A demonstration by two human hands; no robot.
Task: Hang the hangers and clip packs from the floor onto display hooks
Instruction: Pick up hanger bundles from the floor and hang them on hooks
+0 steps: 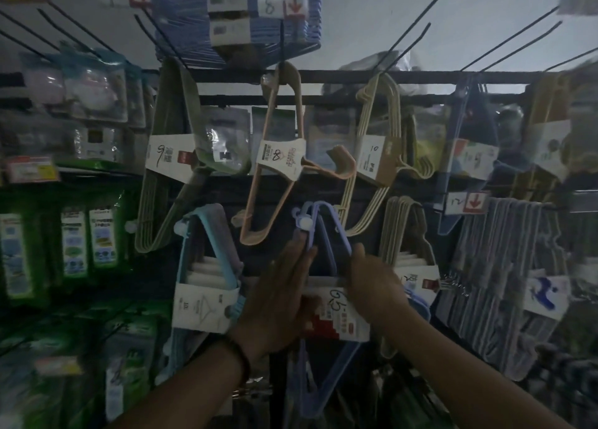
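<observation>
So we've got the purple hanger pack [323, 228] up at the lower row of the display, squeezed between the light blue pack [207, 234] and the beige pack [404, 228]. Our left hand [278, 292] lies flat along its left arm, fingers straight. Our right hand [375, 279] curls over the right arm, just above the paper sleeve [339, 315].

It looks light and stiff, but the bundle probably fans out, so we'd hold the plastic arms, not the paper. The pink pack [275, 169] dangles right above and the neighbours crowd both sides. Can't tell if it's actually hung yet.
</observation>
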